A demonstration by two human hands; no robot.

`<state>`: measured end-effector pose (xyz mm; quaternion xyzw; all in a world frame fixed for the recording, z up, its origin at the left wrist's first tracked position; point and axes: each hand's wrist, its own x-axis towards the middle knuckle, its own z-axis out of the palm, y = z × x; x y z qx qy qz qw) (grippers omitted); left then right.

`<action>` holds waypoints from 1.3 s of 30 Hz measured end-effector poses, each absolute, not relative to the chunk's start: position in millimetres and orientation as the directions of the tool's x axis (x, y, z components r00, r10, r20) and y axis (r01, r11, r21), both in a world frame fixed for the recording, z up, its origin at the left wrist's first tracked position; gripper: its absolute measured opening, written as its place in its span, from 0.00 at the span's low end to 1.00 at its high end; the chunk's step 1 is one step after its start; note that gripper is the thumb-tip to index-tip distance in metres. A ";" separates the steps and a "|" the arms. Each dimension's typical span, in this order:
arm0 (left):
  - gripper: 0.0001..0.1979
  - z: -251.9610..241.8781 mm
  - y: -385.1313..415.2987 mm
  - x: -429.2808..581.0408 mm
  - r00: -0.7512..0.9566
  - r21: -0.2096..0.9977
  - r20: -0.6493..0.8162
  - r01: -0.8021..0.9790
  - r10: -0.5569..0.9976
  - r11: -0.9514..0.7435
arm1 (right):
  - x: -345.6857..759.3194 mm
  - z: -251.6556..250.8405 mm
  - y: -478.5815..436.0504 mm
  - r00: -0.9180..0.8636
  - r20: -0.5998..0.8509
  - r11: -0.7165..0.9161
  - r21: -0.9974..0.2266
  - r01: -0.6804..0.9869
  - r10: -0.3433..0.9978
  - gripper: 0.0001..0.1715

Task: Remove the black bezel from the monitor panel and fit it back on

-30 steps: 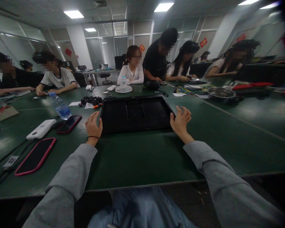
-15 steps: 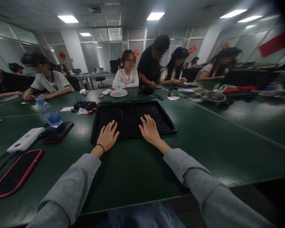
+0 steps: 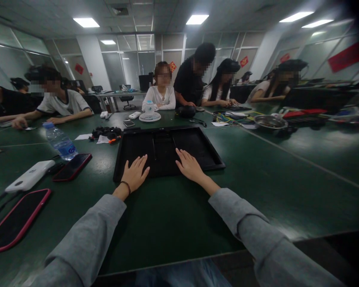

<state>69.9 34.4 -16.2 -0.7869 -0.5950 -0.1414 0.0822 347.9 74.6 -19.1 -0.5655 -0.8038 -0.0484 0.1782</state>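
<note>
A shallow black tray-like case (image 3: 197, 147) lies flat on the green table, with a raised rim and thin lines across its inside. Over its near left part is my left hand (image 3: 134, 173), palm down, fingers stretched out, a dark band on the wrist. My right hand (image 3: 190, 164) reaches over the near edge right of the middle, also palm down with its fingers extended. Neither hand holds anything. Whether the palms rest on the case or hover just above it, I cannot tell.
On the left stand a water bottle (image 3: 60, 141), a dark phone (image 3: 72, 167), a white power bank (image 3: 30, 175) and a red-cased phone (image 3: 18, 221). Beyond the case are a small fan (image 3: 150, 115) and black gear (image 3: 106, 133). A metal bowl (image 3: 271, 122) sits right. Several people sit around.
My right hand has turned slightly, its fingers angling more to the left and a little lower. My left hand is nearly unmoved. A person at the left has stretched an arm outward.
</note>
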 end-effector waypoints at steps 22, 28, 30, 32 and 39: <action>0.28 -18.3 34.6 69.1 0.291 0.039 0.330 0.946 0.898 -0.320 | 354.4 -26.0 78.7 -0.326 0.418 0.433 -0.192 0.881 0.848 0.41; 0.28 -17.3 34.2 69.6 0.285 0.043 0.325 0.948 0.902 -0.315 | 355.7 -25.5 78.3 -0.364 0.378 0.441 -0.139 0.887 0.851 0.32; 0.26 -17.4 34.3 69.1 0.293 0.031 0.324 0.947 0.900 -0.319 | 356.1 -25.4 78.0 -0.379 0.356 0.440 -0.108 0.891 0.854 0.29; 0.26 -17.7 34.3 68.6 0.297 0.028 0.323 0.946 0.899 -0.323 | 356.4 -25.5 77.8 -0.379 0.356 0.437 -0.096 0.894 0.854 0.29; 0.25 -17.0 33.7 68.6 0.294 0.043 0.330 0.945 0.897 -0.325 | 356.8 -24.7 77.3 -0.382 0.351 0.438 -0.093 0.894 0.855 0.29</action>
